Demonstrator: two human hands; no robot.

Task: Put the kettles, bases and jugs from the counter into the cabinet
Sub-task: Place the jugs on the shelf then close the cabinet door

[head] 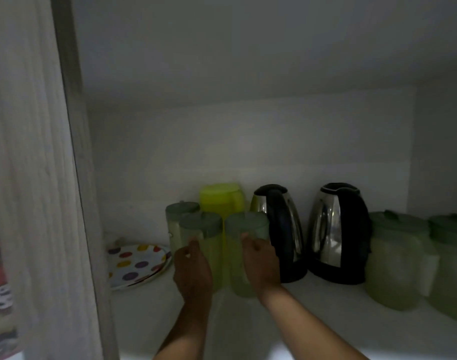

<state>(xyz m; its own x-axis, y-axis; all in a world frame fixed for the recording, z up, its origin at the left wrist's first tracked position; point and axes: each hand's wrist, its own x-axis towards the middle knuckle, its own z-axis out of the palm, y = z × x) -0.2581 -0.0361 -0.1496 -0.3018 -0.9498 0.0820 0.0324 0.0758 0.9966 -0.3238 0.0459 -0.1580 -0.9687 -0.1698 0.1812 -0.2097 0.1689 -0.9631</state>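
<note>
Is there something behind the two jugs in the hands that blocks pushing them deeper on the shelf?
Yes. Behind the left hand's jug stands another green-lidded jug; the yellow jug stands behind both, including the right hand's jug.

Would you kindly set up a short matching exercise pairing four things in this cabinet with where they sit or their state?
Things:
1. yellow jug
2. spotted plates
3. right-hand kettle
4. left hand

Places or states:
A. far left of the shelf
B. gripping a pale green jug
C. at the back, behind the green-lidded jugs
D. between another kettle and large green jugs

Pairs: 1-C, 2-A, 3-D, 4-B
</note>
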